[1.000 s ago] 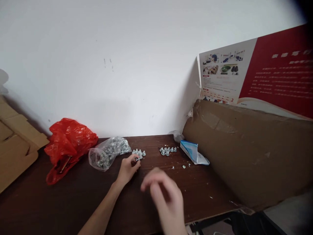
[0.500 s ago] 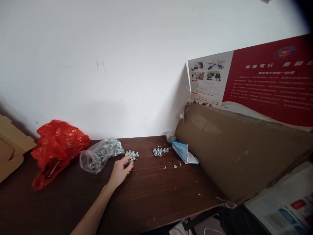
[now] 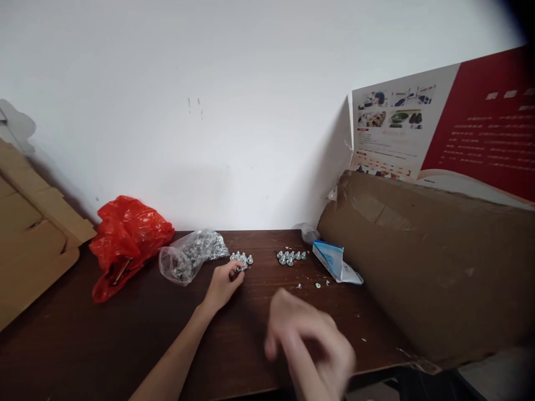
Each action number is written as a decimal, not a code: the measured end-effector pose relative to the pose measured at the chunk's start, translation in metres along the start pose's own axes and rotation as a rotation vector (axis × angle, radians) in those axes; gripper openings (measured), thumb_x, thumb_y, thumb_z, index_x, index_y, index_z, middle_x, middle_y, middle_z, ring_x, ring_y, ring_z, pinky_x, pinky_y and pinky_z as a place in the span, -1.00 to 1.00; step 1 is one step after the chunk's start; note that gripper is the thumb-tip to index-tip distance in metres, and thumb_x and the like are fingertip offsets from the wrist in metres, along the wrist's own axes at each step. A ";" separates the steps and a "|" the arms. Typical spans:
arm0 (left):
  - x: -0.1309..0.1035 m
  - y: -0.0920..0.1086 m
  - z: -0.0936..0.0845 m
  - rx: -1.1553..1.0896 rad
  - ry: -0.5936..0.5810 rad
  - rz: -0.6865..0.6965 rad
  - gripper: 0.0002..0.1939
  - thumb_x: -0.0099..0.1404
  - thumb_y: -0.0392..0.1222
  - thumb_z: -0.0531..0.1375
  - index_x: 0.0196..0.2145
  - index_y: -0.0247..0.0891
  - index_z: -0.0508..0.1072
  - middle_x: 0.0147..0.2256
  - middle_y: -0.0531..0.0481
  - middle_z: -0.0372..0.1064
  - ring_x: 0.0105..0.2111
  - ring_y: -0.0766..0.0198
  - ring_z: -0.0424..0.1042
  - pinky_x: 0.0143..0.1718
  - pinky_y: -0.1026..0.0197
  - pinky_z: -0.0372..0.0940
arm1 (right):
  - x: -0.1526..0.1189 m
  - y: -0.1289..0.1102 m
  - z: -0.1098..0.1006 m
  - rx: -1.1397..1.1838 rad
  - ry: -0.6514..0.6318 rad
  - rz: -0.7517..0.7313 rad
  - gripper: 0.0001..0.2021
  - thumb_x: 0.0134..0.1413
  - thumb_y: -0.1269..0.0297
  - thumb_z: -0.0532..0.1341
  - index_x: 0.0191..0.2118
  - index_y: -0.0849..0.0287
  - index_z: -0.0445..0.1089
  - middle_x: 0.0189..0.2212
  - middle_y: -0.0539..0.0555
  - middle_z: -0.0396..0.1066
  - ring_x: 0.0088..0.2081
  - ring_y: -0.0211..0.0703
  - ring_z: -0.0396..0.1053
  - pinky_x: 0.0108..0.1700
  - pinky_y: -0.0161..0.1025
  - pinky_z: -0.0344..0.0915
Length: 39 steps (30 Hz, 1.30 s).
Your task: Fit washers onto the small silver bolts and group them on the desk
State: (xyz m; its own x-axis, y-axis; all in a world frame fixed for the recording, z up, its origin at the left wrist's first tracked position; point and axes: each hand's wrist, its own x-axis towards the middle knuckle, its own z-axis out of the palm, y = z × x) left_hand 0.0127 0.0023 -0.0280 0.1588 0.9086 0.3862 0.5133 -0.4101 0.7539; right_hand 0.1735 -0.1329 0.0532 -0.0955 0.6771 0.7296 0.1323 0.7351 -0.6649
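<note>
My left hand point(image 3: 223, 285) is at the near edge of a small group of silvery screws point(image 3: 242, 257), its thumb and fingers closed on one metal screw point(image 3: 242, 268). Just behind and to the left of it lies a clear plastic bag point(image 3: 170, 266) filled with many such metal pieces. Over the front of the table, my right hand point(image 3: 309, 340) is blurred by motion. Its fingers look bent, but whether they hold anything cannot be made out. A second group of screws point(image 3: 290, 257) stands farther back, beyond the right hand.
A red plastic bag point(image 3: 129, 234) and a cardboard piece point(image 3: 33, 239) sit at the left. On the right, a blue and white packet point(image 3: 334, 259) lies before a large cardboard box point(image 3: 418, 262). White scraps point(image 3: 318, 285) dot the dark table point(image 3: 251, 356).
My right hand has come into view from below. The left hand stays by the left group of screws, now with a screw between its fingers. The camera has turned left.
</note>
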 end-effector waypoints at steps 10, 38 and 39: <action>-0.002 -0.001 -0.001 -0.045 0.029 -0.008 -0.82 0.16 -0.20 0.12 -0.31 -0.33 0.44 -0.60 0.15 0.07 -0.60 0.43 0.09 -0.54 0.39 0.05 | 0.034 0.146 0.041 -0.245 -0.048 0.328 -0.82 0.10 0.23 0.13 -0.31 0.19 0.42 -0.46 0.03 0.41 -0.40 -0.17 0.34 -0.29 -0.28 0.25; 0.001 -0.008 0.001 -0.186 0.008 -0.052 -0.66 0.13 -0.20 0.18 -0.12 -0.35 0.46 -0.46 -0.01 0.38 -0.47 0.32 0.37 -0.37 0.27 0.36 | 0.033 0.167 0.032 0.170 -0.079 0.501 -0.78 -0.05 0.21 0.26 -0.30 0.24 0.44 -0.43 0.08 0.47 -0.38 -0.16 0.41 -0.25 -0.23 0.34; 0.000 -0.008 0.001 -0.199 0.011 -0.062 -0.65 0.12 -0.20 0.18 -0.12 -0.36 0.45 -0.47 -0.01 0.38 -0.48 0.33 0.37 -0.38 0.27 0.36 | 0.033 0.166 0.031 0.160 -0.078 0.495 -0.79 -0.05 0.21 0.26 -0.30 0.24 0.44 -0.42 0.08 0.48 -0.38 -0.16 0.41 -0.25 -0.23 0.34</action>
State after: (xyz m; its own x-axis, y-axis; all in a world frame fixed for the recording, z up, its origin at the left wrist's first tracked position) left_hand 0.0099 0.0060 -0.0345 0.1223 0.9323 0.3403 0.3453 -0.3614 0.8661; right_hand 0.1614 0.0132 -0.0381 -0.1342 0.9407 0.3117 0.0282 0.3180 -0.9477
